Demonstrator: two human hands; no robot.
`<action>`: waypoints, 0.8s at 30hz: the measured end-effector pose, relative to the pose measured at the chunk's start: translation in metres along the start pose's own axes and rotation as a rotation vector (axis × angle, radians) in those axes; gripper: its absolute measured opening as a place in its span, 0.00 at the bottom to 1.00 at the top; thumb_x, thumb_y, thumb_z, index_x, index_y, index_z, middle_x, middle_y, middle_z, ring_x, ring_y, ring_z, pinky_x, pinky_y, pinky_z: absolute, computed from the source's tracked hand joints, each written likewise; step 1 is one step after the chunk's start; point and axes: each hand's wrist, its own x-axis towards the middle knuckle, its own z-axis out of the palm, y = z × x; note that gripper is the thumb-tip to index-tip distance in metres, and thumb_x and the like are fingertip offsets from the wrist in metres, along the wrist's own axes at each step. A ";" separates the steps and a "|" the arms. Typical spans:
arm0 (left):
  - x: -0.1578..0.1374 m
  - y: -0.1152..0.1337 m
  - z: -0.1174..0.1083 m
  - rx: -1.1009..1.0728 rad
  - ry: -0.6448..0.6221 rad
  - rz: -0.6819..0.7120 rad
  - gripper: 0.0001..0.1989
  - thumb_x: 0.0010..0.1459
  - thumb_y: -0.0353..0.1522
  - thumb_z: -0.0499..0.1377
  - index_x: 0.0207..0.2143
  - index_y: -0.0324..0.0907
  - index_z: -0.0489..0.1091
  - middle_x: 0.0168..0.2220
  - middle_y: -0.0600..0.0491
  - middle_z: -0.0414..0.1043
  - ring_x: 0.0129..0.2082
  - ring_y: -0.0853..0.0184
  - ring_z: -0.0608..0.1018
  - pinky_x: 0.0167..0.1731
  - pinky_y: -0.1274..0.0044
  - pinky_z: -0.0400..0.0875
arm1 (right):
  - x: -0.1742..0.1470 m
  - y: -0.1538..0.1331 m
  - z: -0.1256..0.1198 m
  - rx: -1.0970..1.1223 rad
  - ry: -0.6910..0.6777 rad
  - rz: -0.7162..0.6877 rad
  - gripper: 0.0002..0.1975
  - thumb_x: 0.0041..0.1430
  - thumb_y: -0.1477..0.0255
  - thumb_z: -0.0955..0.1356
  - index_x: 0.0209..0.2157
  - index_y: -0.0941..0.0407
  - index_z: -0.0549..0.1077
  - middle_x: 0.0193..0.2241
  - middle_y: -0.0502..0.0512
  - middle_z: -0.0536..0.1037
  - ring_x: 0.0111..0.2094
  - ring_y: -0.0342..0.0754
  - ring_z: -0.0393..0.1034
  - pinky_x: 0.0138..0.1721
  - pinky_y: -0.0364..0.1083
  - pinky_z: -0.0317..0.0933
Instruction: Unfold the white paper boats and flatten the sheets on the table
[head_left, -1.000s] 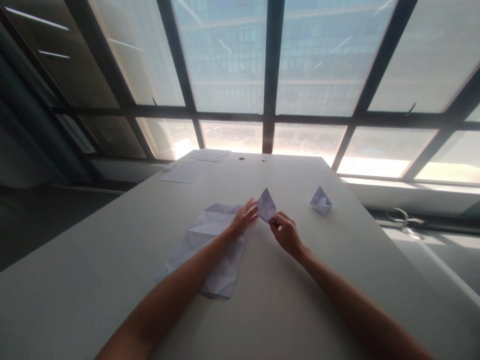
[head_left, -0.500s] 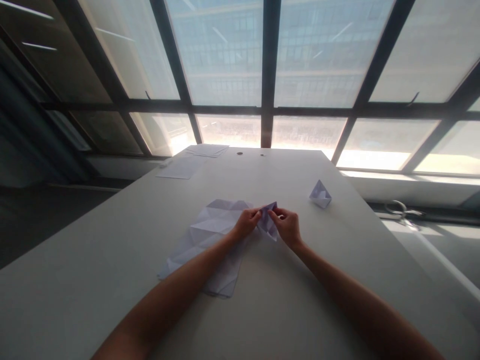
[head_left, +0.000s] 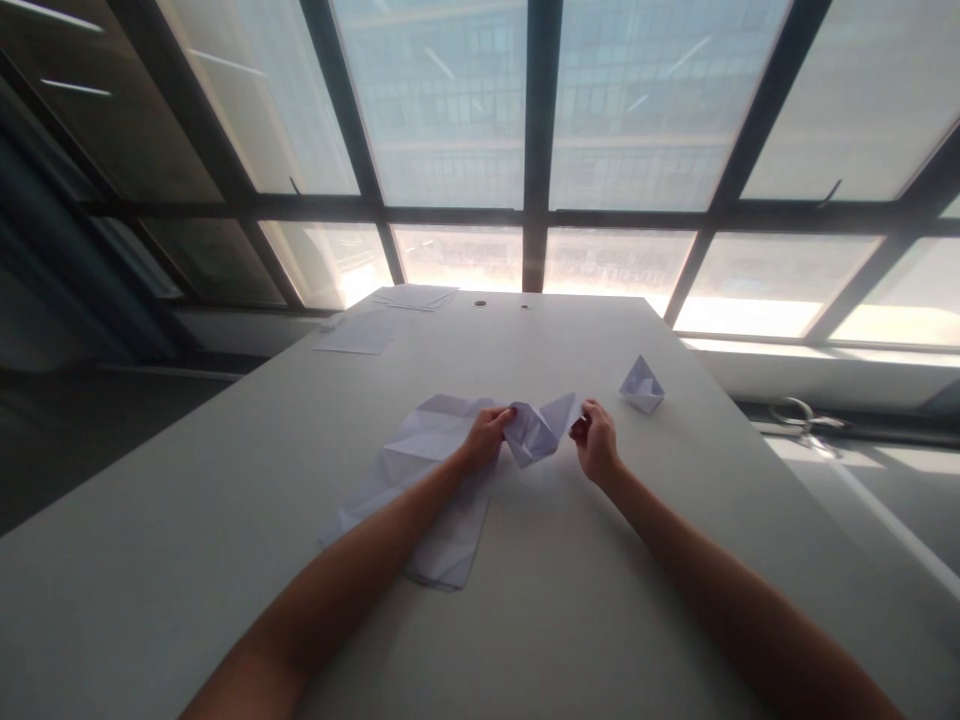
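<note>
A folded white paper boat (head_left: 534, 438) is stretched between my two hands, its sides pulled apart into points. My left hand (head_left: 486, 436) pinches its left corner. The fingertips of my right hand (head_left: 597, 442) are closed on the right tip. Under my left wrist and forearm lie creased white sheets of paper (head_left: 439, 432), with fold lines across them. To the right of my right hand, a finished-looking paper boat (head_left: 642, 386) stands on the white table (head_left: 570, 600), its peak pointing up.
More flat sheets (head_left: 356, 334) lie at the table's far left, with others (head_left: 416, 297) near the back edge. A round hole (head_left: 480, 303) is in the tabletop. Large dark-framed windows rise behind. A shiny metal stand (head_left: 806, 420) is off the right side.
My hands have moved apart. The compact folded paper between them has opened out and widened, its right tip drawn to the right. The standing boat and the sheets have stayed put.
</note>
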 end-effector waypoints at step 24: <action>-0.006 0.010 0.006 0.430 0.181 0.347 0.30 0.55 0.57 0.58 0.21 0.38 0.70 0.18 0.57 0.62 0.21 0.72 0.63 0.23 0.78 0.55 | 0.003 0.021 -0.008 -0.509 0.092 -0.164 0.18 0.52 0.56 0.66 0.21 0.56 0.66 0.17 0.47 0.66 0.19 0.42 0.58 0.19 0.41 0.50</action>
